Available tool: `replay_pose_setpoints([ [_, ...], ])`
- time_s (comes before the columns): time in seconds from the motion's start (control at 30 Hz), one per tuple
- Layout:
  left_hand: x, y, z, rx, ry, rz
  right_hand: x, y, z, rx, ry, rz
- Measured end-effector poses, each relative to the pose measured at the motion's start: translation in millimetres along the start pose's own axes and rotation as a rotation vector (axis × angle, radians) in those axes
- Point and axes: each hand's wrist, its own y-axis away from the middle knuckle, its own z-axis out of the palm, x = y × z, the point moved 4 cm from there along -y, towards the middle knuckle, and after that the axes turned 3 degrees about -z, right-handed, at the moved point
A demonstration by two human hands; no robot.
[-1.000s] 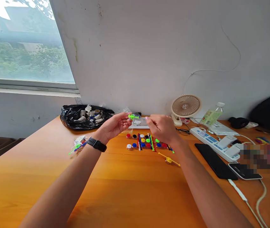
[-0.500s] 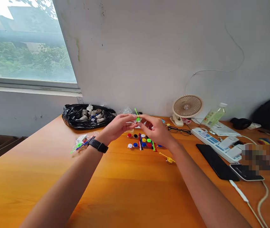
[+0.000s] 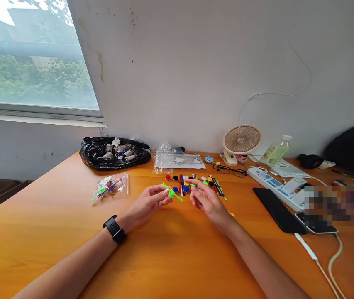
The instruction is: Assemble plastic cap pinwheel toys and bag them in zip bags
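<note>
My left hand (image 3: 148, 203), with a black watch on its wrist, pinches a bright green spinning top (image 3: 172, 192) made of a small disc on a thin stick, low over the orange table (image 3: 170, 253). My right hand (image 3: 206, 200) hovers just right of the top with its fingers spread and holds nothing. Right behind both hands lies a cluster of small coloured discs and sticks (image 3: 195, 184) in red, blue, yellow, black, white and green. A yellow piece (image 3: 232, 214) peeks out behind my right wrist.
A clear bag of coloured sticks (image 3: 110, 187) lies at left, a black bag of small rolls (image 3: 114, 153) at the back. Crumpled plastic wrap (image 3: 164, 160), glasses (image 3: 228, 169), a small fan (image 3: 241, 142), a bottle (image 3: 275, 151), a power strip (image 3: 276, 185), phones (image 3: 279, 209) and cables fill the right side.
Both hands came down and toward me from chest height to just above the table. The right hand let go of the green top and opened; the left still holds it.
</note>
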Motion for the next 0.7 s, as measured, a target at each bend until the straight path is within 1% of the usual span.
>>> replay_pose_setpoints([
  [0.03,1,0,-0.1,0.01,-0.004,0.003,1,2,3,0.011,-0.047,0.034],
  [0.07,2,0,-0.5,0.024,-0.008,0.013,2,4,7,-0.01,-0.094,0.079],
  [0.1,2,-1,-1.3,0.038,-0.013,0.027,3,6,11,-0.069,-0.136,0.13],
  [0.17,3,-1,-3.5,0.068,-0.019,0.059,4,11,19,-0.253,-0.206,0.211],
  [0.2,3,-1,-4.5,0.077,-0.023,0.071,4,13,21,-0.334,-0.236,0.221],
  [0.23,2,-1,-5.1,0.081,-0.027,0.075,2,14,21,-0.375,-0.267,0.207],
  [0.27,1,-1,-5.2,0.08,-0.03,0.069,0,14,19,-0.369,-0.294,0.176],
  [0.33,-1,-1,-4.5,0.078,-0.031,0.045,-1,10,12,-0.259,-0.319,0.116],
  [0.4,-2,0,-2.8,0.078,-0.033,0.025,0,5,5,-0.107,-0.281,0.092],
  [0.5,-3,0,1.3,0.048,-0.045,-0.001,2,1,-3,0.092,-0.085,0.015],
  [0.57,-3,0,3.9,0.018,-0.059,-0.017,1,1,-2,0.137,0.085,-0.089],
  [0.7,-7,0,5.6,0.019,-0.077,-0.049,0,10,9,0.126,0.398,-0.247],
])
